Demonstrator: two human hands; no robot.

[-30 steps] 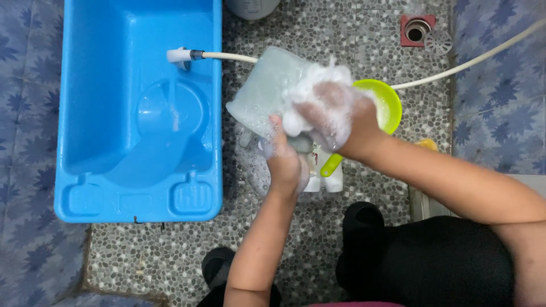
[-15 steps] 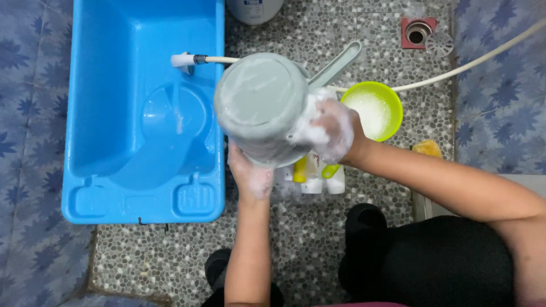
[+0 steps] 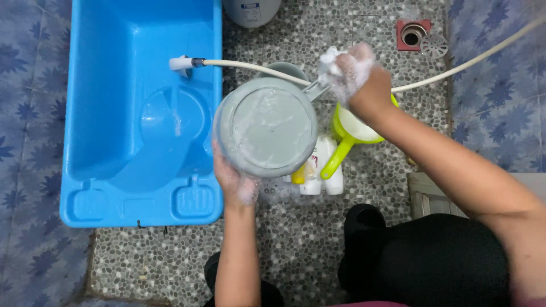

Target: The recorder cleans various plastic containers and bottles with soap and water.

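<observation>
The left hand (image 3: 233, 179) is cupping the rim of the upturned grey pot (image 3: 266, 127) above the pebbled floor (image 3: 318, 239), soap-slick and likely slippery, while the right hand (image 3: 355, 71) is squeezing a foamy sponge (image 3: 331, 63) by its handle

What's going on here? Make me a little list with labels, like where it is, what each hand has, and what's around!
Place: pebble floor beside a blue tub
Left hand: soapy, holds grey pot with its bottom facing up
Right hand: raised by the pot's rim, clutching a foamy sponge
Hose: white, its end lies in the tub
Under the pot: green scoop, white bottles
Corner: floor drain
</observation>
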